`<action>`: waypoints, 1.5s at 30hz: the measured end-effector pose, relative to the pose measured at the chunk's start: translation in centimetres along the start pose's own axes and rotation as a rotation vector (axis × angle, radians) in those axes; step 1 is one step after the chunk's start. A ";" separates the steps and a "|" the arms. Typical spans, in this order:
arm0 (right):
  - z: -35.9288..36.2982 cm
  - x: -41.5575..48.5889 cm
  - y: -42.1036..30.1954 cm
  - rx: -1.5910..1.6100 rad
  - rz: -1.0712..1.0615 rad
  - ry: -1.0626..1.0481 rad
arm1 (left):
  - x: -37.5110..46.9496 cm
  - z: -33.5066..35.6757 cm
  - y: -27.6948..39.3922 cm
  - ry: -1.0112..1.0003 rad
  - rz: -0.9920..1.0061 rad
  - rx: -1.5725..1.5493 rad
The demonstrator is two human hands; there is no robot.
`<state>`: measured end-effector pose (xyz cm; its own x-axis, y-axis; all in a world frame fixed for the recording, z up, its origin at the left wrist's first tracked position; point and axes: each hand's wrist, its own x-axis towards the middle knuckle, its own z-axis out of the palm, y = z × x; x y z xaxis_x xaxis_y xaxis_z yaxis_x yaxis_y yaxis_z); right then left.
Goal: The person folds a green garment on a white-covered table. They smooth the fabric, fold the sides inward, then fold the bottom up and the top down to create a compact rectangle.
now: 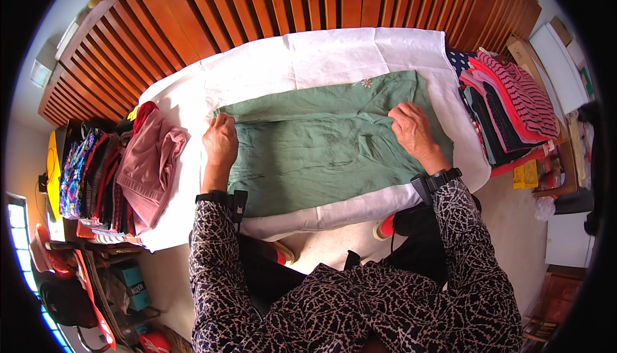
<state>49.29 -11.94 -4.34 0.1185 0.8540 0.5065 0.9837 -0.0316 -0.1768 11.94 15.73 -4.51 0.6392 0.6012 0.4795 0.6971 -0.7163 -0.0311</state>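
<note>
A green cloth garment with small embroidered flowers near its far right corner lies spread on a white cloth. My left hand pinches the garment's left edge near its far corner. Toward the right end, my right hand has its fingers closed on the green fabric. A fold runs across the garment between both hands, and wrinkles cover its middle. The fingertips of both hands are partly hidden by the knuckles.
Folded clothes stand in a pile at the left, with a pink garment beside them. Another pile of folded clothes is at the right. A slatted wooden headboard rises behind the white cloth. A yellow basket sits beyond the right pile.
</note>
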 end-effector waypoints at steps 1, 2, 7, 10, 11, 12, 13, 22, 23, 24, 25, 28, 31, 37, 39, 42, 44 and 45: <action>0.0 -0.1 0.0 -0.007 0.003 -0.008 | -0.1 -0.1 0.1 -0.018 0.005 0.014; 0.0 -0.2 0.1 -0.015 0.007 -0.018 | -0.1 -0.3 0.1 -0.036 0.005 0.024; 0.1 -0.5 -0.1 -0.001 -0.016 -0.066 | -0.2 -1.0 0.5 -0.169 -0.035 0.091; 0.2 -0.6 -0.3 0.011 -0.014 -0.112 | -0.2 -1.5 0.7 -0.257 -0.049 0.115; 0.3 -0.6 -0.3 0.018 -0.012 -0.117 | -0.2 -1.6 0.8 -0.277 -0.042 0.112; 0.3 -0.6 -0.3 0.025 -0.011 -0.124 | -0.2 -1.7 0.8 -0.299 -0.042 0.114; 0.3 -0.6 -0.3 0.028 -0.011 -0.141 | -0.2 -1.7 0.9 -0.321 -0.046 0.128; 0.3 -0.6 -0.3 0.019 0.013 -0.240 | -0.1 -1.9 0.7 -0.433 -0.074 0.119; 0.2 -0.5 -0.3 0.014 0.006 -0.244 | 0.0 -1.9 0.8 -0.459 -0.080 0.139; 0.2 -0.5 -0.4 0.007 0.011 -0.258 | -0.1 -2.0 0.8 -0.464 -0.070 0.135; 0.1 -0.4 -0.4 0.045 0.011 -0.246 | -0.1 -2.2 0.8 -0.469 -0.067 0.133; 0.0 -0.2 -0.1 0.218 0.055 -0.219 | 0.0 -2.4 0.5 -0.447 -0.042 0.100; 0.6 0.5 0.6 0.211 0.130 0.006 | 0.2 -1.8 -0.1 -0.327 -0.070 -0.065; 2.3 1.8 3.4 -0.002 0.101 -0.056 | 0.1 1.2 -0.4 -0.203 -0.054 -0.268; 3.0 1.8 4.2 -0.072 0.157 -0.156 | -0.7 1.8 -0.3 -0.203 -0.024 -0.123; 3.6 1.5 5.6 -0.128 0.398 -0.368 | -1.1 2.3 -0.5 -0.479 -0.197 -0.037; 3.8 1.0 6.4 -0.114 0.464 -0.372 | -1.1 2.4 -0.6 -0.503 -0.230 0.007; 3.8 0.8 6.6 -0.122 0.524 -0.415 | -1.0 2.5 -0.5 -0.512 -0.242 0.020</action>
<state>55.40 -9.49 -8.33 0.5456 0.8380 0.0096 0.8218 -0.5328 -0.2018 11.73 16.37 -7.17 0.5332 0.8459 -0.0108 0.8460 -0.5332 0.0078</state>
